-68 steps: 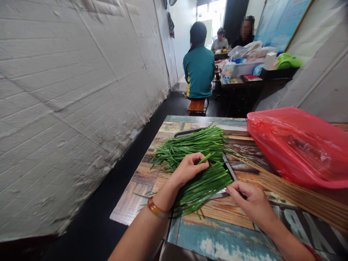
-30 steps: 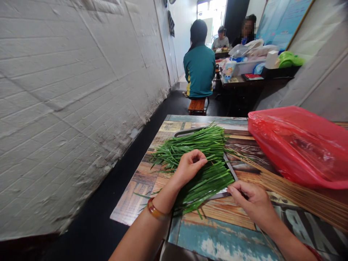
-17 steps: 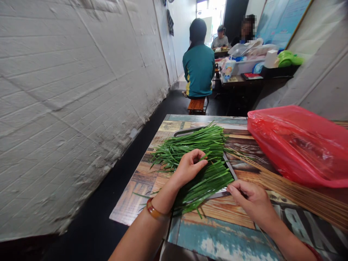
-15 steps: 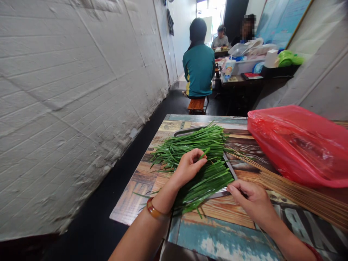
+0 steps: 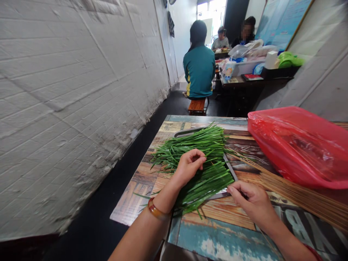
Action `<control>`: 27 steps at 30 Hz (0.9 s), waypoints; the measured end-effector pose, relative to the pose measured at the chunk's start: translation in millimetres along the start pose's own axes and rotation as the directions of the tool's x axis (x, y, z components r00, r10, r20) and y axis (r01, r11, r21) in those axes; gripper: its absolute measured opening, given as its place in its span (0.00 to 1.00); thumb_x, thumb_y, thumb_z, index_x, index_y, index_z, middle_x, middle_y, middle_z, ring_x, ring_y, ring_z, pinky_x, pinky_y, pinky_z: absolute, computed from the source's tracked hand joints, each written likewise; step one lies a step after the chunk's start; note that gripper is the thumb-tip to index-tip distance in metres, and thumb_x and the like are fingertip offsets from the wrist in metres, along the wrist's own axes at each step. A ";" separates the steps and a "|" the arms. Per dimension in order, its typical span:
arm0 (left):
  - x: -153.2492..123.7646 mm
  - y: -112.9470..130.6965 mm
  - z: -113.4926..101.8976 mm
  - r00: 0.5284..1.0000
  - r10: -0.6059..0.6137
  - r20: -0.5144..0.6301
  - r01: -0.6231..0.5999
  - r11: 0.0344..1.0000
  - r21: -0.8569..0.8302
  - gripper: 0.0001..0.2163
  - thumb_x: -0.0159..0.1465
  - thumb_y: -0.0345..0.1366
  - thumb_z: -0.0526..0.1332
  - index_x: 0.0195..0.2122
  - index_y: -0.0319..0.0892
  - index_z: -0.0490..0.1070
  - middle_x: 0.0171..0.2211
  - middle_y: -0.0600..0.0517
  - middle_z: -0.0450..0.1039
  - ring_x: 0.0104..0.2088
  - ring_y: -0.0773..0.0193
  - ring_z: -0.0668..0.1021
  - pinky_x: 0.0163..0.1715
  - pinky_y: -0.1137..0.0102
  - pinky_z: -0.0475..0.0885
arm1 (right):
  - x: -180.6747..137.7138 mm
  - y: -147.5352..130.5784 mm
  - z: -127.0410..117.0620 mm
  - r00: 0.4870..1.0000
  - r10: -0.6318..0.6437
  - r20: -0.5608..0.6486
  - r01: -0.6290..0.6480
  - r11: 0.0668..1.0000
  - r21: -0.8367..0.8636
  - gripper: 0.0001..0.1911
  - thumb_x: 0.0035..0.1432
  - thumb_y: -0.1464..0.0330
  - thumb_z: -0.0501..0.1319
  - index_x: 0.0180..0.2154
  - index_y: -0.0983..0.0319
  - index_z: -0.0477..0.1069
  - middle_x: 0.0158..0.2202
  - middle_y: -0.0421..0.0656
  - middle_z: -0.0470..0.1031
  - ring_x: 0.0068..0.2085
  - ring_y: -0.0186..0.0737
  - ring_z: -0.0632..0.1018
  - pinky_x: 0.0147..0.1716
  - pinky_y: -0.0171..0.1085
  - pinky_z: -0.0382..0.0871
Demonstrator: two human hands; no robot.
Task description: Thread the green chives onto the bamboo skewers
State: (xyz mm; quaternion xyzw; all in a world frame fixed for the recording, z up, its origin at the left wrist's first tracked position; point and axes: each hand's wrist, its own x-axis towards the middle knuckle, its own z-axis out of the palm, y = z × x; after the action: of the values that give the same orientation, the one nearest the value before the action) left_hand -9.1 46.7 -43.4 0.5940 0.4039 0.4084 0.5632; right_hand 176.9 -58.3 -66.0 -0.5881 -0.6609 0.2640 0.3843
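Small eatery, back prep corner

Narrow room with painted brick wall (image 5: 81,90), wooden tables (image 5: 217,232), 3 seated people (image 5: 199,69), skewers (image 5: 299,195) beside chives (image 5: 195,145).

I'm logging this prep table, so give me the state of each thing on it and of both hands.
left hand: fingers curled, pinching leaves of the pile
right hand: closed on a thin skewer, resting on the table
chive pile: loose, spread across the tray
metal tray: flat, mostly covered
red plastic bag: full, lying on the table
bamboo skewers: loose, fanned out
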 end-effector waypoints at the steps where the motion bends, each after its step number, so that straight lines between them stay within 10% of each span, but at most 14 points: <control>1: -0.1 0.1 0.0 1.000 -0.002 0.001 0.002 1.000 0.022 0.08 0.55 0.37 0.62 0.28 0.37 0.67 0.19 0.59 0.62 0.19 0.75 0.65 0.21 0.77 0.59 | -0.1 -0.2 0.1 1.000 -0.001 -0.004 0.001 1.000 0.004 0.15 0.57 0.64 0.54 0.22 0.60 0.70 0.18 0.37 0.70 0.21 0.34 0.71 0.22 0.31 0.63; 27: -2.2 0.2 0.9 0.996 0.037 0.080 -0.051 0.984 0.173 0.08 0.55 0.38 0.62 0.27 0.37 0.70 0.25 0.54 0.68 0.27 0.70 0.67 0.30 0.75 0.62 | 0.0 3.9 -0.5 1.000 -0.002 0.002 0.002 1.000 -0.011 0.14 0.57 0.64 0.54 0.23 0.60 0.71 0.20 0.38 0.72 0.23 0.35 0.73 0.23 0.32 0.65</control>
State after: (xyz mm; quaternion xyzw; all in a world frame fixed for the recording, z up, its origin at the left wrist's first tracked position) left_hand -9.0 44.4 -43.2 0.6652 0.4031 0.3606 0.5148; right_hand 179.6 -57.7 -68.9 -0.5892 -0.6634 0.2605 0.3806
